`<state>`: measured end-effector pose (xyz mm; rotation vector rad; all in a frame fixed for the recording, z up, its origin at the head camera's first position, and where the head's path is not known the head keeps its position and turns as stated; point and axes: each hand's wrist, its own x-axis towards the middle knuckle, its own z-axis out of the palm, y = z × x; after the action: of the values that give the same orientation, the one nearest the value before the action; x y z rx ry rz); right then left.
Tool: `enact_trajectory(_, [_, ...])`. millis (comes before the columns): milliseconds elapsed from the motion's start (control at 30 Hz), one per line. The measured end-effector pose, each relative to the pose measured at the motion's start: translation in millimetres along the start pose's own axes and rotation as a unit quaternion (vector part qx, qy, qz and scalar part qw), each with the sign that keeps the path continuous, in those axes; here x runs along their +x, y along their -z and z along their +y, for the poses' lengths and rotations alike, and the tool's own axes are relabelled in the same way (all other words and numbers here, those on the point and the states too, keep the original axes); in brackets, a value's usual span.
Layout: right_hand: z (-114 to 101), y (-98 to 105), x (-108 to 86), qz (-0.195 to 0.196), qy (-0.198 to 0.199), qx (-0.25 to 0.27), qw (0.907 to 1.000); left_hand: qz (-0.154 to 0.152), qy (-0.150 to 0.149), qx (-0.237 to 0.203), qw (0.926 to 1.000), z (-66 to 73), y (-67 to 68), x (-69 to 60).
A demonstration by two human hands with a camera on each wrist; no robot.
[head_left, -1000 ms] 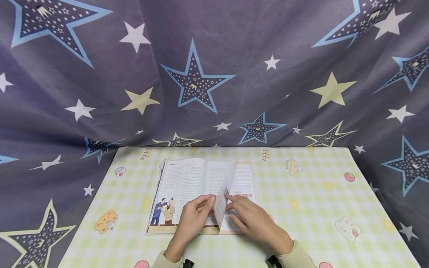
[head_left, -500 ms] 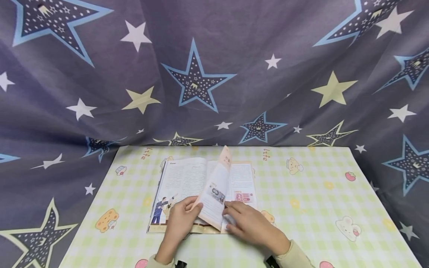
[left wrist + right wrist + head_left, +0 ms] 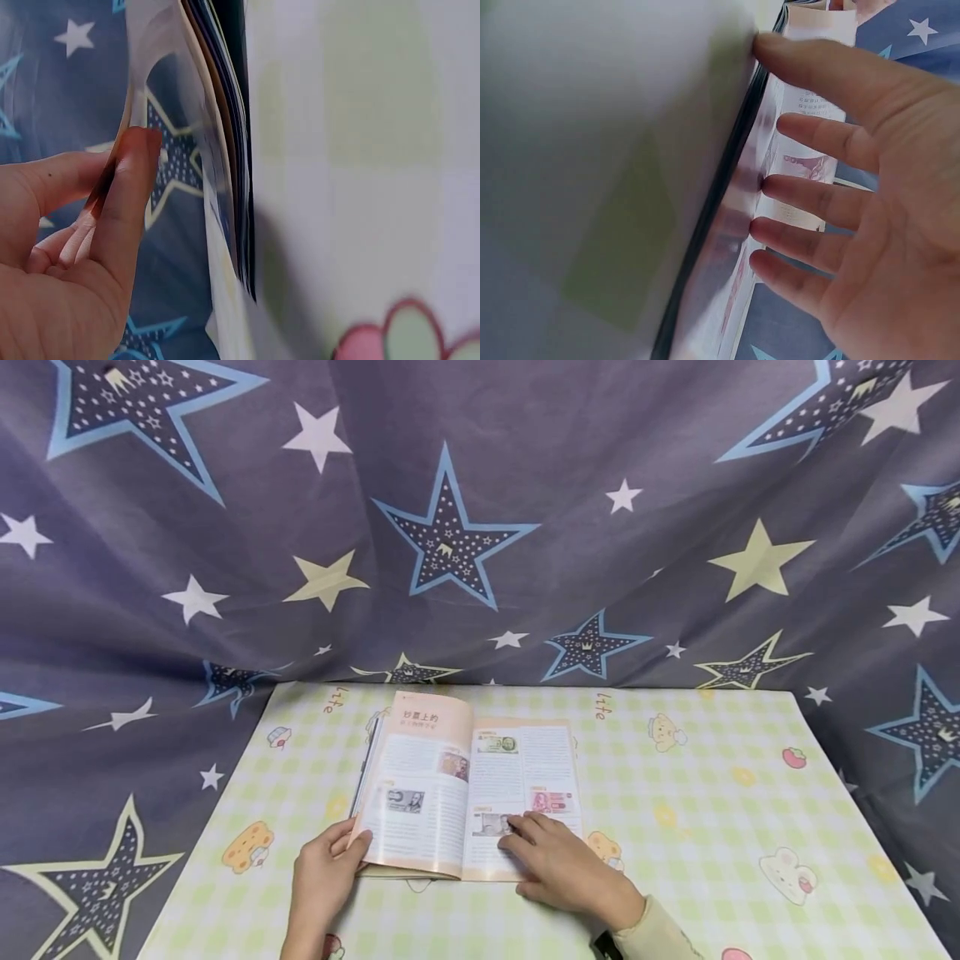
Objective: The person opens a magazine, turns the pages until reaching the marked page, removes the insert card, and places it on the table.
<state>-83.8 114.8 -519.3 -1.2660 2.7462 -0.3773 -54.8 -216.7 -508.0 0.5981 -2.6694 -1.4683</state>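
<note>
An open magazine (image 3: 495, 785) lies on the table, with small banknote pictures on both pages. At its lower left edge my left hand (image 3: 324, 868) pinches the outer edge of the left-hand page (image 3: 420, 827) between thumb and fingers. The left wrist view shows that page (image 3: 135, 90) bowed, standing apart from the stack of pages (image 3: 225, 150) beneath it. Across the lower right page rests my right hand (image 3: 562, 864), its fingers spread and fairly straight. In the right wrist view the fingertips of the right hand (image 3: 855, 180) touch the page, and the thumb reaches the magazine's bottom edge.
A green-checked tablecloth (image 3: 690, 843) with cartoon prints covers the table. Behind and beside it hangs a dark curtain (image 3: 525, 568) patterned with stars. The table's far edge meets this curtain.
My left hand has carried a page from upright over to the left side, uncovering the orange-headed spread. My right hand has stayed by the lower right page.
</note>
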Motion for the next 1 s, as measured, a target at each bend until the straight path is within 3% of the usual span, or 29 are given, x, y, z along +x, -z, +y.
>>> enact_trajectory(200, [2,1,-2.7,0.006,0.001,0.001,1.0,0.013,0.022,-0.013,0.9996,-3.7,6.4,2.4])
enact_trajectory(433, [6,2,-5.4,0.023,0.001,-0.002,0.9997,0.03,0.021,0.002,0.9993,-5.4,10.2,3.7])
enact_trajectory(733, [-1,0,7.2,-0.002,-0.001,-0.004,1.0,0.058,0.01,-0.036,0.9976,-3.5,3.8,7.3])
enact_trajectory(1000, [-6,-5,19.0,0.014,0.005,-0.022,0.9997,0.058,0.006,-0.038,0.9976,0.7,-0.2,6.7])
